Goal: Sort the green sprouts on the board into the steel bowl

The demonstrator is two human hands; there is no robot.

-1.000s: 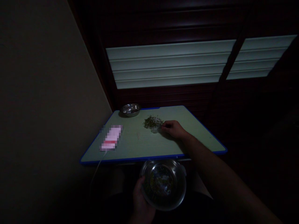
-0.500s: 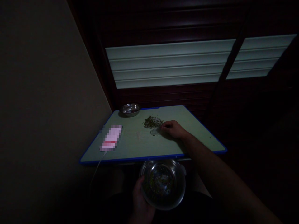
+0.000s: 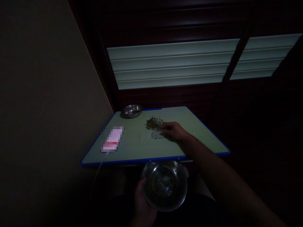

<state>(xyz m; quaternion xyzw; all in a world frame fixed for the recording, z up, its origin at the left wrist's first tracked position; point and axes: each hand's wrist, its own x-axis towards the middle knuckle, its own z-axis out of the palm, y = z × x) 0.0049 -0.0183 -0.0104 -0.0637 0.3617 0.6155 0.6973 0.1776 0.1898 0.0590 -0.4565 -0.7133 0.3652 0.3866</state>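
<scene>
My left hand [image 3: 145,203] grips the rim of a metal bowl [image 3: 181,198], held just below the table's front edge with its opening facing up. Small greenish bits lie inside this bowl. Over the table, my right hand [image 3: 174,130] pinches a clear, thin scraper-like piece [image 3: 156,134], its rounded end resting near the tabletop. What exactly that see-through piece is, I cannot make out in the dim light. Just beyond it spreads a pile of small green grains [image 3: 152,123], with whitish bits on its right side.
A pale green table [image 3: 132,151] with a blue edge carries a second metal bowl [image 3: 132,111] at the back left. A blurred-out phone [image 3: 113,138] lies on the left, its white cable [image 3: 97,173] hanging over the front edge. Behind stands a dark slatted cabinet [image 3: 170,64].
The clear piece has come slightly toward me, away from the grain pile, and more of it shows. My left hand and its bowl have hardly moved.
</scene>
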